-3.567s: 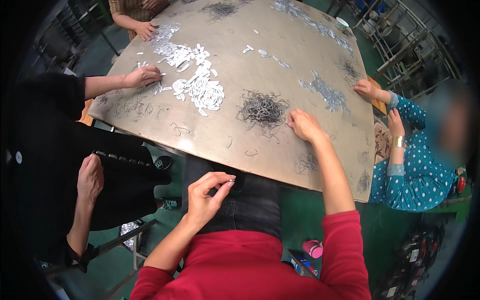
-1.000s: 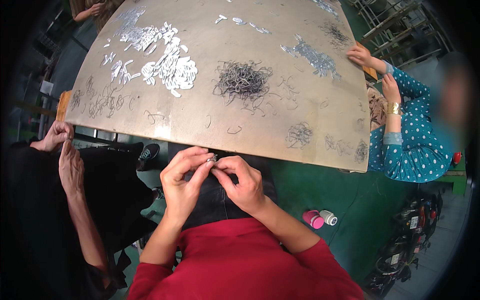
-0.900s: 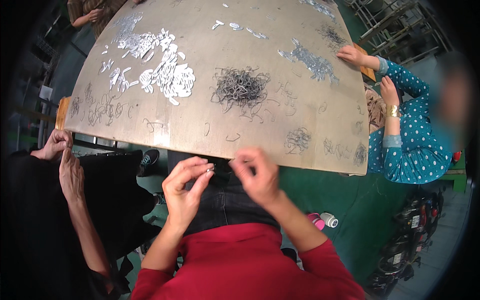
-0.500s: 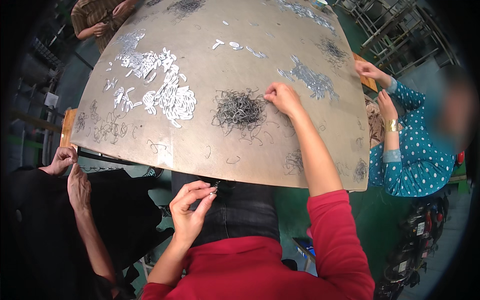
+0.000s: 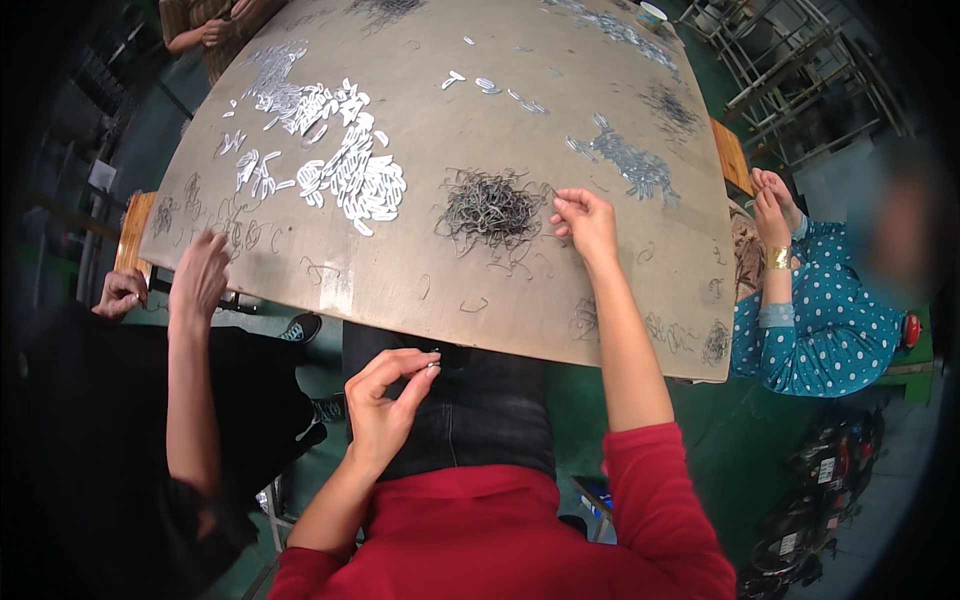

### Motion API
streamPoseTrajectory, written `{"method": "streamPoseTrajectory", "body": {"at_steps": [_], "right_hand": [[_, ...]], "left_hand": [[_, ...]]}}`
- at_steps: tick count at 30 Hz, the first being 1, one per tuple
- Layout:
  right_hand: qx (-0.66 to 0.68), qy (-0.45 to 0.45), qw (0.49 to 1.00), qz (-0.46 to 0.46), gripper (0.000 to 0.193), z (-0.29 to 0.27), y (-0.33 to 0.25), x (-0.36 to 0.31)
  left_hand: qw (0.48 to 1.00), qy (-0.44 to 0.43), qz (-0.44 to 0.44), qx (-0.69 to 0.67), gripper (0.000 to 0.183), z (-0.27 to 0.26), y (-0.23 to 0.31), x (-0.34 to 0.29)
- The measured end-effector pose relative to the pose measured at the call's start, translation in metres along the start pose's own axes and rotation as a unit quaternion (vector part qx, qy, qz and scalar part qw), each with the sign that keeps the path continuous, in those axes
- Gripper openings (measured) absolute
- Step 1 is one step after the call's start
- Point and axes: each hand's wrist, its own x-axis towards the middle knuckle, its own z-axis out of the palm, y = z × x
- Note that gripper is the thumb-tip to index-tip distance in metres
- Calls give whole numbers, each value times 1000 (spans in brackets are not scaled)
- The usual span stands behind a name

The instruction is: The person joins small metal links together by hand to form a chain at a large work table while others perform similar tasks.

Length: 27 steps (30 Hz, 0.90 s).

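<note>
Over my lap, just off the table's near edge, my left hand (image 5: 385, 405) pinches a small metal piece (image 5: 434, 361) between thumb and fingertips; its exact kind is too small to make out. My right hand (image 5: 588, 222) is above the table, beside the right edge of a tangled heap of dark curved wire hooks (image 5: 490, 208). Its thumb and forefinger are closed together, and a thin dark wire hook (image 5: 553, 192) seems to stick out from the fingertips.
White oval metal pieces (image 5: 365, 185) lie heaped left of the hooks on the table (image 5: 400, 270). Greyer ones (image 5: 630, 165) lie to the right. A co-worker's hand (image 5: 200, 275) reaches over the left edge; another person's hands (image 5: 775, 205) are at the right edge.
My right hand has drawn back slightly right and down from the heap, a thin wire now showing at its fingertips. The left co-worker's hand has risen to the table edge.
</note>
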Motion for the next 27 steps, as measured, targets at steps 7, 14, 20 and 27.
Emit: {"method": "streamPoseTrajectory", "body": {"at_steps": [7,14,20,27], "right_hand": [[37,-83,996,4,15,14,-46,-112],[188,-229,953,57,12,47,-58,-205],[207,-202,957,20,11,61,-55,-211],[142,-150,977,-60,8,67,-48,-222]], "left_hand": [[999,17,47,19,14,-7,1,-5],[999,27,39,1,15,-13,5,-6],[996,37,78,5,16,-13,2,-7],[992,28,124,12,22,-15,-8,-5]]}}
